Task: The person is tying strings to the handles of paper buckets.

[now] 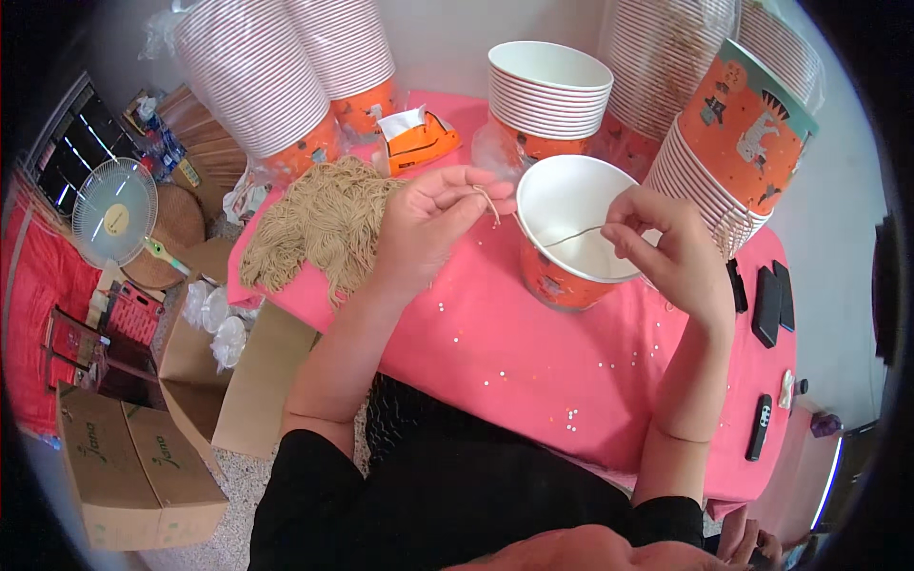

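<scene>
While the left hand (428, 224) pinches one end of a thin tan string (562, 235) between thumb and forefinger, the right hand (666, 252) pinches its other end, the strand spanning the mouth of an orange paper cup with white inside (568, 233) standing between them on the pink tablecloth (514, 352). A heap of tan cords (319, 224) lies just left of the left hand; a stack of matching cups (549, 90) stands beyond both.
</scene>
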### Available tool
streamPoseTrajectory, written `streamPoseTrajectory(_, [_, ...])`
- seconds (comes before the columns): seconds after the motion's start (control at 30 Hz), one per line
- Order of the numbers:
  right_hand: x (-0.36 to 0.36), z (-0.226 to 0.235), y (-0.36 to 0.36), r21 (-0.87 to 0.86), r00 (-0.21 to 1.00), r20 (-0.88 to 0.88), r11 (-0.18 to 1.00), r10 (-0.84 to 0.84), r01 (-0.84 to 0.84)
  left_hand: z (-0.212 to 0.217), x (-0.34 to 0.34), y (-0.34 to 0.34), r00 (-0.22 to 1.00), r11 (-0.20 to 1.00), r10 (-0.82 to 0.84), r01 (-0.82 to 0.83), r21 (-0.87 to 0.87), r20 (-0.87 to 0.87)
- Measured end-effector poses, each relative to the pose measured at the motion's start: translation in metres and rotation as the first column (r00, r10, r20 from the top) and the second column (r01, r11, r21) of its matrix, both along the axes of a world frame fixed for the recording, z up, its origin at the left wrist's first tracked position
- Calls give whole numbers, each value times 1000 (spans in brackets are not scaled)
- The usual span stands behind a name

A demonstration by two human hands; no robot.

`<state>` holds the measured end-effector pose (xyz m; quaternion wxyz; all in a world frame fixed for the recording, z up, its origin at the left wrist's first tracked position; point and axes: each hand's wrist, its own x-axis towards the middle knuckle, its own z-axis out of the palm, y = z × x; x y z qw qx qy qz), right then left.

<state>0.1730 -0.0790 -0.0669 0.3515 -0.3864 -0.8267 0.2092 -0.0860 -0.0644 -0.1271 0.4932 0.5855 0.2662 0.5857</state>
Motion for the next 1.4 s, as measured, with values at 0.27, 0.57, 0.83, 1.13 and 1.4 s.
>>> streamPoseTrajectory(0.27, [1, -1, -7, 95, 999, 19, 995, 40, -41, 10, 13, 6, 970, 969, 214, -195, 153, -118])
streamPoseTrajectory(0.57, [-4, -6, -2, 125, 996, -24, 989, 87, -83, 10, 42, 1, 898, 1000, -28, 30, -1, -439])
streamPoseTrajectory(0.83, [-12, -23, 23, 51, 991, -128, 999, 25, -19, 5, 42, 2, 906, 991, -132, 126, -42, -401])
streamPoseTrajectory(1.13, [-16, -25, 19, 472, 999, 25, 880, 43, -50, 0, 28, 14, 971, 933, -228, 198, -301, -68])
streamPoseTrajectory(1.4, [-18, -21, 20, 532, 997, 68, 845, 23, -56, 2, 26, 8, 962, 955, -208, 160, -251, -177])
